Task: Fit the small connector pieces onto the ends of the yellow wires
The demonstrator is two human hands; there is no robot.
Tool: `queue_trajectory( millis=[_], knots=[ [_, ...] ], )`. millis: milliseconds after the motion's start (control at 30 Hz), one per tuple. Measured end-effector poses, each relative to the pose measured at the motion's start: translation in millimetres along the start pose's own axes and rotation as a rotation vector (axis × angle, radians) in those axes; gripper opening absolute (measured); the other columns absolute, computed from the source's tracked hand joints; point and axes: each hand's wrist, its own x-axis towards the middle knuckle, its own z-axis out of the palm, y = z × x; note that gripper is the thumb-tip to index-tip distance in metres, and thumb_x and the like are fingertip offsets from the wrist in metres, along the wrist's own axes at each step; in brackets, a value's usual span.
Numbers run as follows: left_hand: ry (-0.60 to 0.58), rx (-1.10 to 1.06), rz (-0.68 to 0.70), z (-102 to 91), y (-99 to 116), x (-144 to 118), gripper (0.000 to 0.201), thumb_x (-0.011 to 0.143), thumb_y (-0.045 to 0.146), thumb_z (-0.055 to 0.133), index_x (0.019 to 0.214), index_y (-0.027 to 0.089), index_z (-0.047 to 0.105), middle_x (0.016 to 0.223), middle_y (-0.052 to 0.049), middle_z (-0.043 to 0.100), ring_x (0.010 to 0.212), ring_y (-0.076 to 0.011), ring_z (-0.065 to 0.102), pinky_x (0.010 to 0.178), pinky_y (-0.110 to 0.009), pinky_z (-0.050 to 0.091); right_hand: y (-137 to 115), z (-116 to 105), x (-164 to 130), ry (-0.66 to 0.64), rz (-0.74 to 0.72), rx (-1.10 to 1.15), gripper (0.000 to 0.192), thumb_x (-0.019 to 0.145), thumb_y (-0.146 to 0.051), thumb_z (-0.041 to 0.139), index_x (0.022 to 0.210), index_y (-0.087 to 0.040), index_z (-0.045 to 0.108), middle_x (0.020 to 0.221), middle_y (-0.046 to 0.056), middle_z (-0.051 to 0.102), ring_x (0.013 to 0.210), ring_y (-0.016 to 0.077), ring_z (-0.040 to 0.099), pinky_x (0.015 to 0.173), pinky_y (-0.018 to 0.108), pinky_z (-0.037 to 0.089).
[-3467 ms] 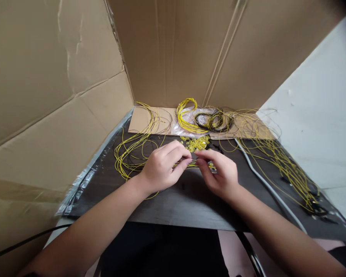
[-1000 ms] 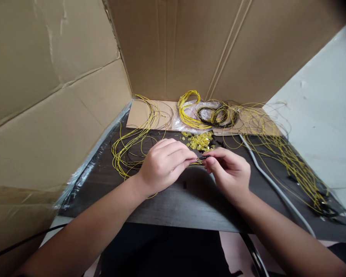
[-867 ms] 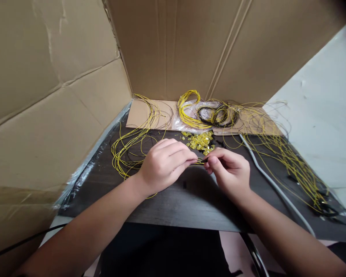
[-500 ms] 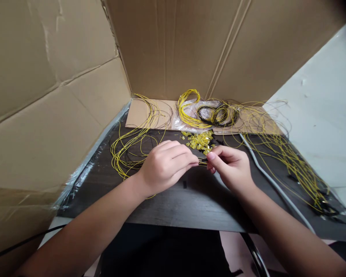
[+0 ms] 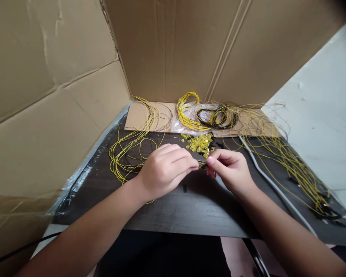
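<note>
My left hand point(image 5: 164, 171) pinches the end of thin yellow wire between thumb and fingertips, over the dark table point(image 5: 173, 207). My right hand point(image 5: 230, 169) meets it fingertip to fingertip and pinches a small dark piece at that wire end point(image 5: 202, 164); the joint is mostly hidden by the fingers. Just beyond the hands lies a small heap of yellow connectors point(image 5: 198, 142). Loose yellow wires point(image 5: 127, 154) loop to the left of my left hand.
Cardboard walls point(image 5: 60, 77) enclose the left and back. Coils of yellow and black wire point(image 5: 210, 117) lie on a cardboard sheet at the back. More yellow wires point(image 5: 291, 165) and a grey cable point(image 5: 265, 175) run along the right. A small dark bit point(image 5: 184, 188) lies near the hands.
Both hands have stayed pinched together at the same spot. My right fingers have closed in on the dark piece, which stuck out a second ago and is now mostly covered.
</note>
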Motion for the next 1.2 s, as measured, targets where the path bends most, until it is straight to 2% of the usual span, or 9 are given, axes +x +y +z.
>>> queue_trajectory(
  millis=[500, 767, 1000, 1200],
  knots=[
    [-0.014, 0.011, 0.0, -1.9, -0.1, -0.5, 0.007, 0.09, 0.018, 0.065, 0.094, 0.016, 0.07, 0.088, -0.003, 0.071, 0.077, -0.0149, 0.057, 0.075, -0.03, 0.047, 0.6, -0.5, 1.1, -0.001, 0.026, 0.023, 0.031, 0.087, -0.037, 0.07, 0.065, -0.016, 0.063, 0.053, -0.001, 0.058, 0.046, 0.0075, 0.05, 0.047, 0.019, 0.04],
    [-0.048, 0.027, 0.01, -1.4, 0.3, -1.0, 0.008, 0.09, 0.019, 0.064, 0.094, 0.017, 0.07, 0.088, -0.003, 0.071, 0.078, -0.0154, 0.057, 0.075, -0.031, 0.046, -1.7, -0.5, 0.6, -0.054, 0.01, -0.002, 0.031, 0.087, -0.037, 0.07, 0.066, -0.016, 0.062, 0.053, -0.001, 0.057, 0.046, 0.0075, 0.049, 0.047, 0.02, 0.04],
    [-0.008, 0.04, 0.03, -1.6, -0.8, -1.2, 0.007, 0.09, 0.018, 0.064, 0.094, 0.017, 0.07, 0.089, -0.004, 0.071, 0.077, -0.0148, 0.057, 0.075, -0.03, 0.046, -2.3, -2.4, 0.6, -0.02, 0.003, 0.004, 0.032, 0.087, -0.037, 0.07, 0.065, -0.016, 0.062, 0.054, -0.001, 0.057, 0.047, 0.0077, 0.049, 0.047, 0.021, 0.04],
    [-0.022, 0.04, 0.034, -1.3, -0.6, -0.7, 0.007, 0.09, 0.019, 0.064, 0.094, 0.016, 0.069, 0.087, -0.004, 0.07, 0.077, -0.0148, 0.056, 0.075, -0.03, 0.046, -3.3, -1.2, -0.3, -0.061, 0.011, -0.007, 0.032, 0.087, -0.037, 0.07, 0.065, -0.016, 0.062, 0.054, -0.001, 0.057, 0.047, 0.0077, 0.049, 0.047, 0.021, 0.039]
  ],
)
